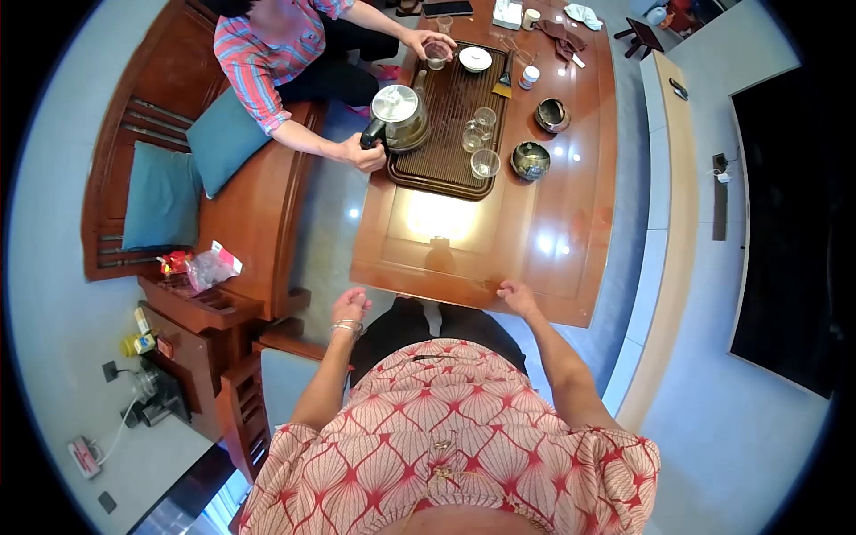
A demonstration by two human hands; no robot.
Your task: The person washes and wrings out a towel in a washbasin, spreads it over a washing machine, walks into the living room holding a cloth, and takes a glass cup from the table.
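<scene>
My left hand hovers beside the near left corner of the wooden table, fingers curled in and nothing seen in them. At the table's near edge is my right hand, loosely closed with no object visible in it. Beyond them, a ribbed tea tray carries glass cups, a small glass pitcher and a white lidded bowl. Across the table, a co-worker's hand grips the handle of a glass kettle with a metal lid; their other hand holds a clear glass cup.
Two dark patterned bowls stand right of the tray, near a brush and a white jar. A brown cloth lies farther back. On the left is a wooden bench with teal cushions.
</scene>
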